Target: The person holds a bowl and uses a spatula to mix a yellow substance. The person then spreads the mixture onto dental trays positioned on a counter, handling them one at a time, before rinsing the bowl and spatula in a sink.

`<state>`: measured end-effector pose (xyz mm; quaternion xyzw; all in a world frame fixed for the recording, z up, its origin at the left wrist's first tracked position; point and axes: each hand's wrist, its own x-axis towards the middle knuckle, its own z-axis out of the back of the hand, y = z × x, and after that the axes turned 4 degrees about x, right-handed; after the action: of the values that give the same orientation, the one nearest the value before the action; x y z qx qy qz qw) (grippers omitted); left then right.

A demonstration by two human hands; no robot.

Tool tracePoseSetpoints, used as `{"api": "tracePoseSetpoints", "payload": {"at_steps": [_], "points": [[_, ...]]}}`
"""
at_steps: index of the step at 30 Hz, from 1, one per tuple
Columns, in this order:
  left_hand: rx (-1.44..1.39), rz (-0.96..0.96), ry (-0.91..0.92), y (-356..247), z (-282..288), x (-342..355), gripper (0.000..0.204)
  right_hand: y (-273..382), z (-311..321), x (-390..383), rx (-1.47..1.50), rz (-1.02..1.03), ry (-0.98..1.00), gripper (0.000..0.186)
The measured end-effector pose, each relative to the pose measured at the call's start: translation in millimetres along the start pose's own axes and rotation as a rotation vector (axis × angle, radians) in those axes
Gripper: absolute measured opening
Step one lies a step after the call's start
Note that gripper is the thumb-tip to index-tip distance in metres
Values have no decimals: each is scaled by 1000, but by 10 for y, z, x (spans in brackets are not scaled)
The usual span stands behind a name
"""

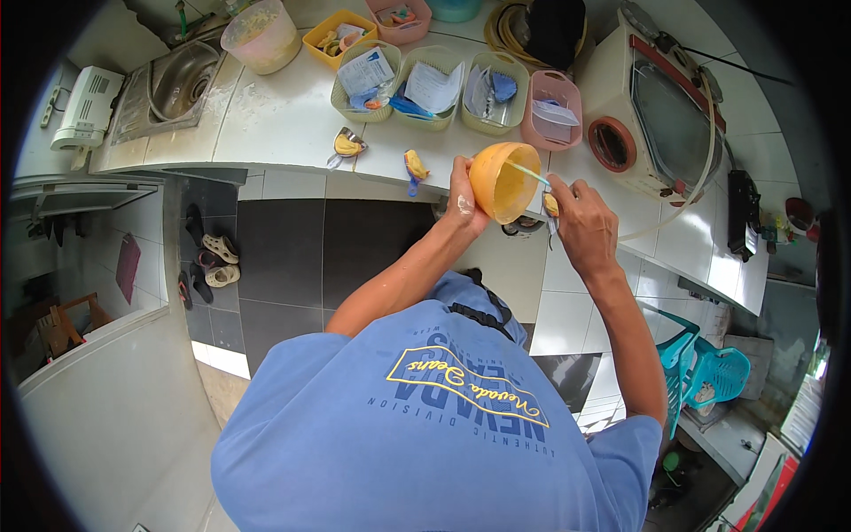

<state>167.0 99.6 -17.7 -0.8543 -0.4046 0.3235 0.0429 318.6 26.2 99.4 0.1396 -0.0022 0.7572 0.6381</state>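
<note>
The left hand [464,199] is gripping a tilted yellow bowl [507,191] at the counter's [257,120] edge; the right hand [582,226] is pinching a stick [529,172] that's dipping inside. By the right hand, touching or not I can't tell, a yellow lump [551,206] is showing. Baskets [496,122] are standing beyond.

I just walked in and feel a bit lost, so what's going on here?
A person at a white counter holds a tipped orange bowl in the left hand. The right hand grips a pale stick that reaches into it. On the counter, yellow lumps sit in small holders, with baskets lined up behind them.
</note>
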Motion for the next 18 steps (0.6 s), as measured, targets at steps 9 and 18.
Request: {"api": "tracePoseSetpoints", "payload": {"at_steps": [9,18], "points": [[10,-78,208,-138,56,-2,53,26,-536,-392,845,-516,489,26],[36,-60,362,-179,-134,-93,55,405,-46,-319,819,-500,-22,29]]}}
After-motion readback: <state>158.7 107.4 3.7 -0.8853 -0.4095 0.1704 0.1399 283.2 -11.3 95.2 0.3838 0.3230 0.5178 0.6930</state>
